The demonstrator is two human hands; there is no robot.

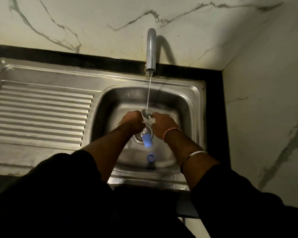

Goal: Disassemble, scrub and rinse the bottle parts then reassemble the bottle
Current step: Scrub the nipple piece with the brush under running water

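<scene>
Water is running from the tap (151, 48) into the sink (194, 93) at the middle of the frame, and a blue cap (151, 157) is lying low in it. I am seeing my left hand (132, 121) and right hand (163, 124) both gripping a small white bottle part (149, 119), with a grey brush (145, 113) poking up under the stream and its blue handle (147, 140) hanging below.

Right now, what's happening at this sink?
A person is washing bottle parts under the running tap. Both hands, left hand and right hand, hold a brush and a small whitish part in the stream. A blue ring lies loose in the sink basin.
</scene>
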